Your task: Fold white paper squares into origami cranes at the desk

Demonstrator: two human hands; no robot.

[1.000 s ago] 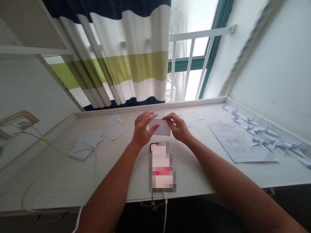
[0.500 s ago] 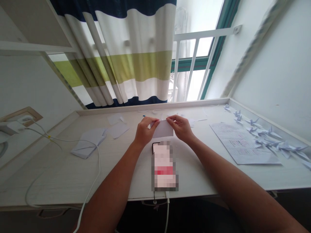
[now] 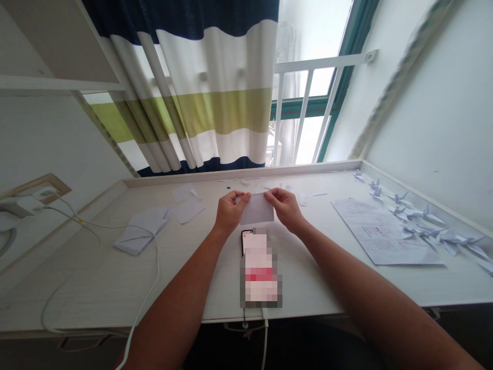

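A small white sheet of paper (image 3: 257, 209) hangs between my two hands over the desk. My left hand (image 3: 231, 209) pinches its upper left corner between thumb and fingers. At the upper right corner, my right hand (image 3: 285, 206) has the same kind of pinch. Just below the paper lies a phone (image 3: 260, 277), its screen blurred out and a white cable at its lower end. Whether the paper is folded or a single layer, I cannot tell.
Folded paper cranes (image 3: 419, 213) line the right side, beside a printed sheet (image 3: 381, 234). Folded papers (image 3: 140, 234) and paper pieces (image 3: 188, 210) lie to the left. A white charging cable (image 3: 157, 267) runs from the wall socket across the white desk (image 3: 92, 277). Scraps lie along the back.
The paper in my hands now shows more of its face and sits slightly lower. Both hands keep their pinch. The whole view has shifted a little.
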